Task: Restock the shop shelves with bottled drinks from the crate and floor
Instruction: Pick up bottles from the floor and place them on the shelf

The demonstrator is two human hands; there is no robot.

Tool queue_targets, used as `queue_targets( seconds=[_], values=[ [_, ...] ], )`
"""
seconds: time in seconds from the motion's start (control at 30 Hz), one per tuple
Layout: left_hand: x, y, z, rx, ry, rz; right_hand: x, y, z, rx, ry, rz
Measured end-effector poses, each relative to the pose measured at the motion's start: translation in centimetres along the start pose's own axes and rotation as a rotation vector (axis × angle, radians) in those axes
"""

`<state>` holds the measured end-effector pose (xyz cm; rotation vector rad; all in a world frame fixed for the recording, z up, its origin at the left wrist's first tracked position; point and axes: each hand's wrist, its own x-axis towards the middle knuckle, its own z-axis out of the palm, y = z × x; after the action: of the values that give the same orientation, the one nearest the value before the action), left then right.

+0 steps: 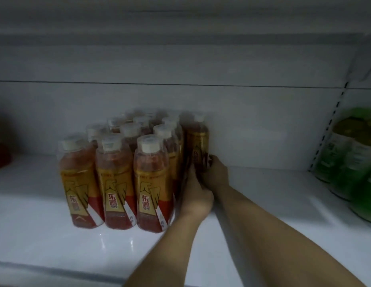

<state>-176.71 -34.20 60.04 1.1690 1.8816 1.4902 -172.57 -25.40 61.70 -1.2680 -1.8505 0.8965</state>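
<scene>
On the white shelf in front of us stands a block of bottles. They are packed upright in three files running from the front edge back toward the back panel. Each one holds an orange-red drink under a pale cap and carries a gold and red label with a winged emblem. The front three are sharp enough for us to see the printed characters, while the ones behind blur together.

Just to the right of the block, level with its rear rows, stands one more bottle of the same kind. It is upright and touches or nearly touches its neighbours. Both our arms reach in from the lower right to its base.

Our right hand is wrapped round the lower part of this bottle from the right, its dark-nailed fingertips curling onto the label. Our left hand lies against the bottle's lower left side, in the narrow gap beside the block, with the wrist low over the shelf. Blur keeps us from telling whether its fingers close round the bottle or only press on it.

To the right, past a slotted upright, green bottles with pale labels fill the neighbouring bay, well apart from our hands. At the far left edge a red thing sits on the shelf, too blurred to name. The shelf surface shines with reflected light near the front.
</scene>
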Motion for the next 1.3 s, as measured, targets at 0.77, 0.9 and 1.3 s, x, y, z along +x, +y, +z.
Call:
queue_targets(
  seconds=[0.77,0.9,1.3],
  values=[
    [-15.9,9.6,2.9,-0.142,-0.097,0.265,-20.4,-0.6,-18.2,0.270,0.113,-0.128],
    [-20.8,10.5,3.9,-0.135,-0.029,0.308,-24.5,1.4,-20.6,0.400,0.071,-0.132],
    [-39.8,3.7,12.2,-0.012,0.248,0.111,-38.0,16.6,-26.5,0.464,-0.209,-0.017]
  ],
)
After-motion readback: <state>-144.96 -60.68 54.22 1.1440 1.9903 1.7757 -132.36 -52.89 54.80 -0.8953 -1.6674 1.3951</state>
